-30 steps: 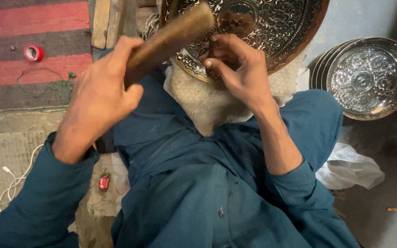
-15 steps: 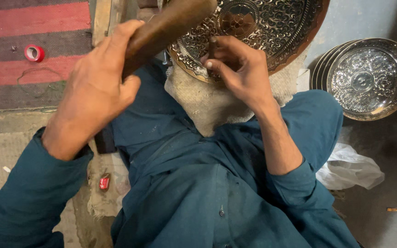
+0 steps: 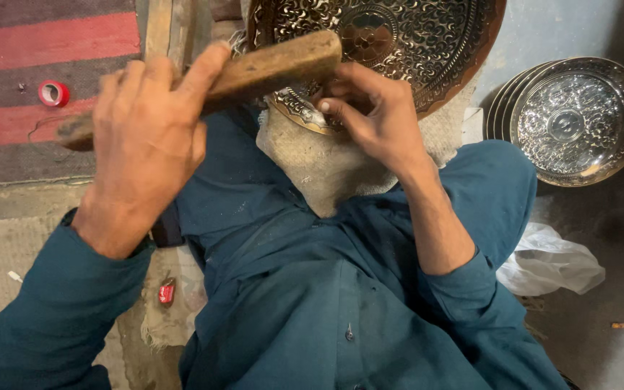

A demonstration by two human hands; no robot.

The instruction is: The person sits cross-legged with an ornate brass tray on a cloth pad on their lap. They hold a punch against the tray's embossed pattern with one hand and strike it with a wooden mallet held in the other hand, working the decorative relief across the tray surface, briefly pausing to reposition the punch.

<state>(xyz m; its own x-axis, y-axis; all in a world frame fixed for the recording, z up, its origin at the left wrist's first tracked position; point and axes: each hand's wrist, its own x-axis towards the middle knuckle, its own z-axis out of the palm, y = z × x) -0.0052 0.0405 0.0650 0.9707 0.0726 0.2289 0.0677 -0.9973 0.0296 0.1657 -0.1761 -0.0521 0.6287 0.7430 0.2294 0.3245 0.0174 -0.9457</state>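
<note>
Head cam: L hand (image 3: 146, 137) grips wooden mallet (image 3: 254, 68) over engraved tray (image 3: 435, 50) rim.

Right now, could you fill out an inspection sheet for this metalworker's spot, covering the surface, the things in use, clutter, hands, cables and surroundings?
Surface: beige cloth pad on the person's lap, under the tray's rim.
Job's things: large engraved metal tray; wooden mallet; a small tool may sit under the fingers, too hidden to tell.
Clutter: red tape roll on the striped rug; small red object on the floor; crumpled white plastic bag.
Hands: left hand grips the mallet handle; right hand pinches at the tray's rim.
Cables: thin white cord at the left edge.
Surroundings: stack of silver engraved plates at right.
</note>
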